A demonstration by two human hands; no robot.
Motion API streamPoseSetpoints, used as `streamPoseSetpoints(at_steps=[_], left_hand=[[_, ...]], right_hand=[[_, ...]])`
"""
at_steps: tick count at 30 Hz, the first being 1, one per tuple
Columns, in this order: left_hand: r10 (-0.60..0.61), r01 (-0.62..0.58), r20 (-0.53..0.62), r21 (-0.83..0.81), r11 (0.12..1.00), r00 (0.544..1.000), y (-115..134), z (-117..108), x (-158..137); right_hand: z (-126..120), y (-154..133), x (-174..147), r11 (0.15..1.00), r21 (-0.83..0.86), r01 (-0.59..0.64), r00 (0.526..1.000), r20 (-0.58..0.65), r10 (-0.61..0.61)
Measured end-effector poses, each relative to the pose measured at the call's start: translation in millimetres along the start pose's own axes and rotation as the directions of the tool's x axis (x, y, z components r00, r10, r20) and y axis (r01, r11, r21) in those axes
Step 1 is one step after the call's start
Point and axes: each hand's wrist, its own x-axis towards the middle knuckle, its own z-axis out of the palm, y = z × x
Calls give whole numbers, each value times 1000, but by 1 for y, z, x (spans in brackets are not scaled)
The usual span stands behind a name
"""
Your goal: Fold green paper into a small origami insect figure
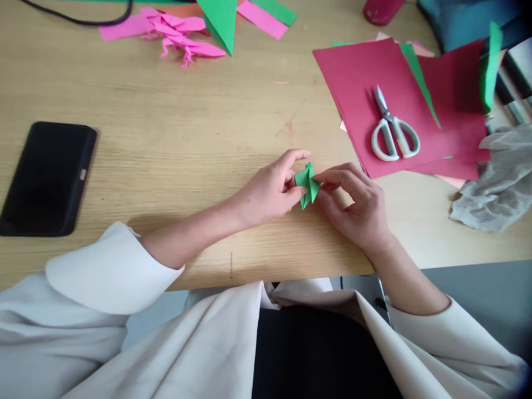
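Note:
A small folded piece of green paper (306, 185), creased into pointed flaps, is held between my two hands over the table near its front edge. My left hand (276, 185) pinches its left side, the thumb lying across the front and the index finger arched above. On the other side, my right hand (353, 202) grips the right edge between thumb and fingertips. Part of the paper's back is hidden by the fingers.
White-handled scissors (393, 130) lie on red paper sheets (344, 83) at the right, beside a crumpled grey cloth (494, 183). A black phone (45, 177) rests at the left. Pink folded paper figures (178, 36) and a green paper piece (222, 22) sit at the back.

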Motion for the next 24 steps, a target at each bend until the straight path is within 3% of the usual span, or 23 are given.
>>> streamPoseSetpoints(at_steps=[7,12,14,17,19,24], left_hand=[[124,-196,242,301,933,962,13,28,16],[194,-352,319,573,740,928,17,49,17],[301,-463,353,619,635,886,15,52,14],[420,-626,465,596,503,779,9,52,11],[442,-642,467,579,502,766,7,51,12],[381,-581,440,583,567,813,10,55,15]], right_hand=[[-11,-4,-37,978,-85,-189,971,-167,173],[-15,-9,-72,898,-93,-429,877,-280,390],[-15,-13,-82,870,-87,-485,849,-286,444],[-16,-17,-90,857,-99,-506,845,-252,471],[-17,-17,-92,861,-113,-496,857,-224,465],[-19,-14,-94,876,-133,-463,879,-196,435]])
